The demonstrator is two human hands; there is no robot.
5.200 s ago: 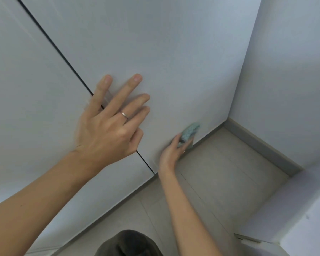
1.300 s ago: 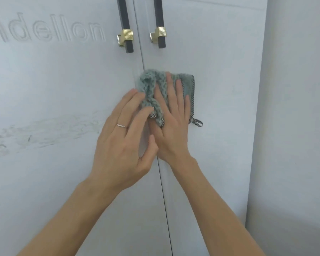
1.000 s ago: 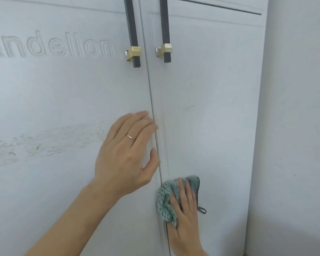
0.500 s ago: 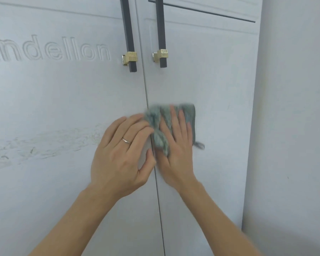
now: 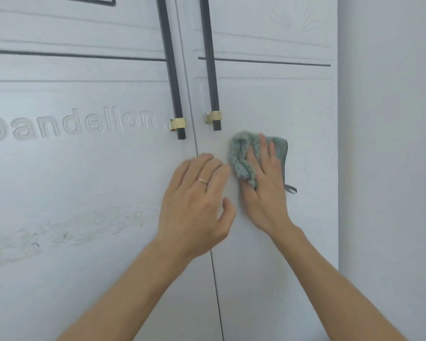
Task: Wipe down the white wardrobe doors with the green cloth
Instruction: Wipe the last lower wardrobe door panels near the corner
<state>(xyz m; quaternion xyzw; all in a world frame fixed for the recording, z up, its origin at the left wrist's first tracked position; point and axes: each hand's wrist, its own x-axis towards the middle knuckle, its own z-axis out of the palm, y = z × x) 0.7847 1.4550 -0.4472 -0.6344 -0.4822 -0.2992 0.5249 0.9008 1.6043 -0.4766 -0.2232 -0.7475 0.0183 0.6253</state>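
Note:
Two white wardrobe doors fill the view: the left door (image 5: 84,183) with raised lettering and the narrower right door (image 5: 305,119). My right hand (image 5: 263,185) presses the green cloth (image 5: 241,153) flat against the right door with straight fingers, just below the right handle. A small checked loop of the cloth hangs out at the right of my hand. My left hand (image 5: 197,205), wearing a ring, rests flat with straight fingers across the gap between the doors, beside the cloth.
Two long dark handles with gold ribbed brackets, the left handle (image 5: 175,94) and the right handle (image 5: 213,94), flank the door gap. A plain white wall (image 5: 389,143) adjoins the right door. Scuffed marks (image 5: 59,232) run across the left door.
My right hand has slid the cloth up and to the right on the right door, nearer the handle. My left hand stays flat at the door gap. The view has tilted upward.

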